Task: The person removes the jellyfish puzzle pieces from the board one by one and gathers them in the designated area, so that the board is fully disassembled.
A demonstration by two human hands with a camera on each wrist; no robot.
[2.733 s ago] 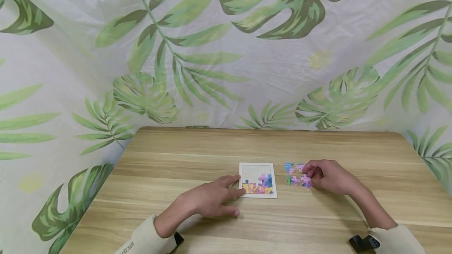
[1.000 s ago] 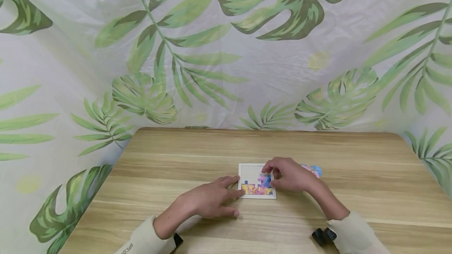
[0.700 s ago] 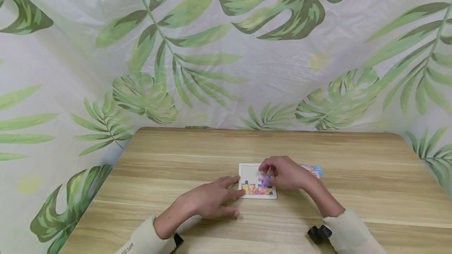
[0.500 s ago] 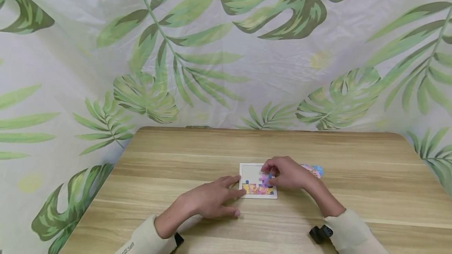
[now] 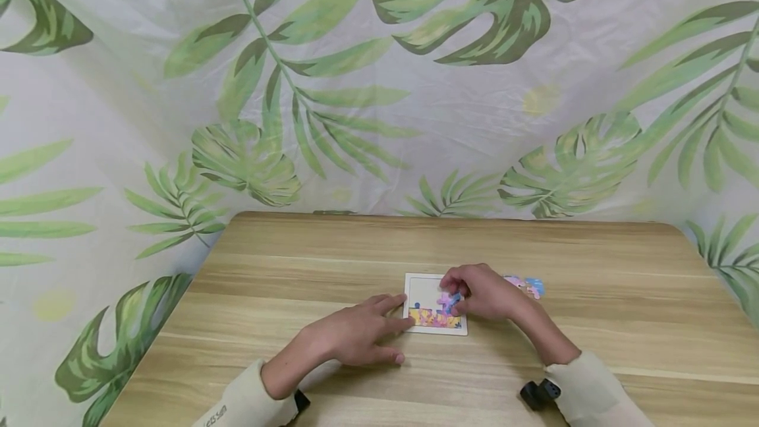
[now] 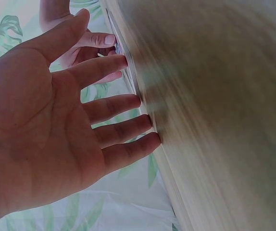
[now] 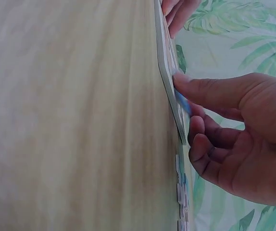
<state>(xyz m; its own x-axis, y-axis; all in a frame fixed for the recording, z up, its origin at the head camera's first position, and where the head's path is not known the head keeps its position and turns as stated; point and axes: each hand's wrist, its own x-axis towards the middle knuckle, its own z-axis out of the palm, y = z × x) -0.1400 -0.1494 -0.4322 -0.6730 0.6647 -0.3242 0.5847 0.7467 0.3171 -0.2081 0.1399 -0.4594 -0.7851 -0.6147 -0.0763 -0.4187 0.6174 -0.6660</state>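
Observation:
A white-framed jigsaw puzzle board [image 5: 422, 286] lies on the table, with yellow, pink and blue pieces filling its lower part and right side. My left hand [image 5: 354, 333] is spread out, its fingertips touching the board's left edge. Over the board's right side, my right hand [image 5: 487, 292] pinches a blue puzzle piece [image 7: 182, 102] between thumb and fingers. In the right wrist view that piece tilts up from the board. The fingers hide part of it in the head view. Behind the right hand lie loose puzzle pieces [image 5: 532, 286], partly covered by it.
The wooden table [image 5: 296, 269] stretches around the board, its far edge against a leaf-patterned cloth [image 5: 367, 117]. A black wrist camera [image 5: 538, 394] sits at the right sleeve, low over the tabletop.
My right hand has gone left from the loose pieces to the board's right side, and lately shifts only slightly there. The left hand keeps its place at the board's left edge.

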